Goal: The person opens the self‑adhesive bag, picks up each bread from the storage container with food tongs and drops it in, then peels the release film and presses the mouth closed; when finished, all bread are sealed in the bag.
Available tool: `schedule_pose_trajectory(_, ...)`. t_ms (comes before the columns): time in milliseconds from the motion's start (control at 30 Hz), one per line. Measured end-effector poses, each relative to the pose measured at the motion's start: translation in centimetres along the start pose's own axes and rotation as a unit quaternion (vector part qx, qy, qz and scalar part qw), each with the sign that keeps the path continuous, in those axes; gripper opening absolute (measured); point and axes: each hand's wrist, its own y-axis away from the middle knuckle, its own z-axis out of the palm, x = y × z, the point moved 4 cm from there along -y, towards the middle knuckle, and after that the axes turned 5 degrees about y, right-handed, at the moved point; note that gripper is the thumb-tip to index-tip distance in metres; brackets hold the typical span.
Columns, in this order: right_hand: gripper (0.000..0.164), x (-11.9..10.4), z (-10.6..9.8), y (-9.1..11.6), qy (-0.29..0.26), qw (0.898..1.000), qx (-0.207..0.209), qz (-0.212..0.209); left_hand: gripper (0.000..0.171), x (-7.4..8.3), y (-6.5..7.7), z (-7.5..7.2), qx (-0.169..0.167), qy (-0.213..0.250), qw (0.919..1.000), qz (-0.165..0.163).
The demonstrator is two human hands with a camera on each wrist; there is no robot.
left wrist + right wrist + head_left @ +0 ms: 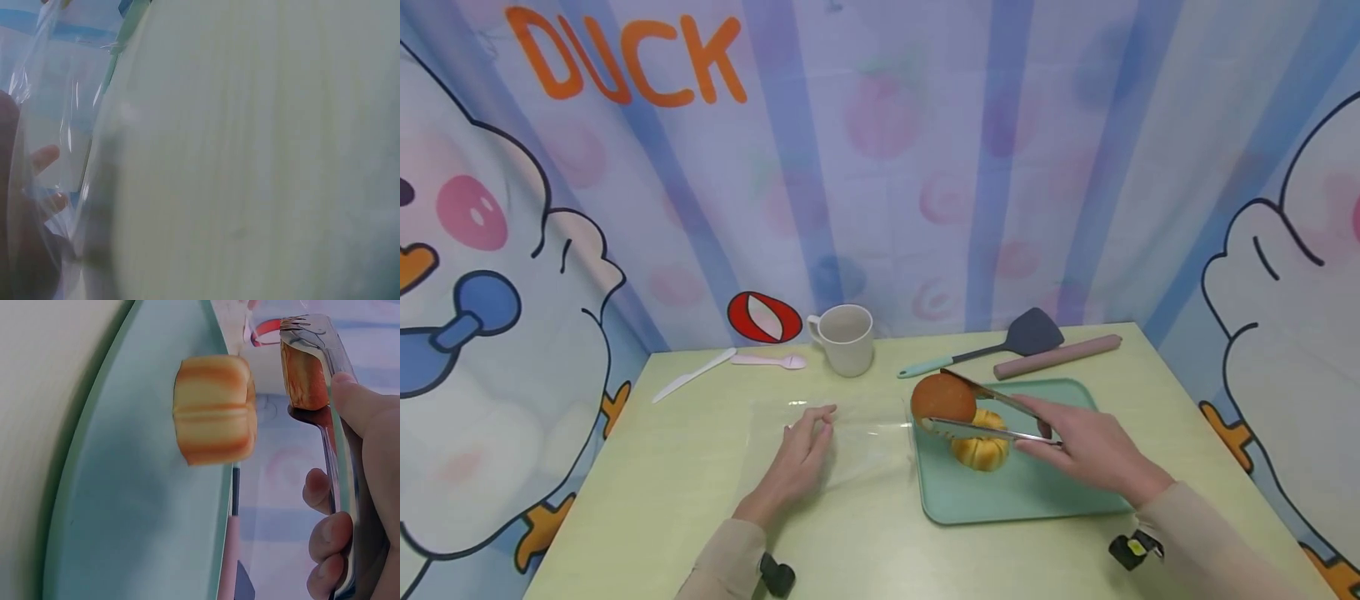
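Note:
My right hand [1086,442] grips a pair of metal tongs [1022,403], also seen in the right wrist view. Between the tongs' ends is a round brown bun [942,398], held over the left part of the green tray [1037,500]. Below it on the tray sits a yellow, ridged, pumpkin-like bun [985,454], seen from its side in the right wrist view. My left hand [797,462] holds a clear plastic bag [868,446] to the tray's left. In the left wrist view the film stands raised before the fingers [47,157], partly blurring their grip.
A white mug [847,342] stands at the back of the table. Left of it lie a pink spoon [771,361] and a white plastic knife [692,375]. Behind the tray are a dark spatula [1032,333] with a mint handle and a pink rolling pin [1058,357]. A printed curtain [887,208] hangs behind.

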Motion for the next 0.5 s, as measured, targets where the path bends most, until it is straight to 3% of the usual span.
schedule_pose_trajectory(233, 0.061, -1.9, 1.0, -1.8, 0.018, 0.998, 0.015, -0.050, 0.022, 0.0, -0.2, 0.2, -0.001, 0.002, 1.0000, 0.007)
schedule_pose_trajectory(500, 0.060, -3.0, 1.8, -2.8, 0.019, 0.996, -0.005, -0.081, 0.020, 0.2, -0.3, 0.3, 0.006, -0.005, 0.9998, 0.018)
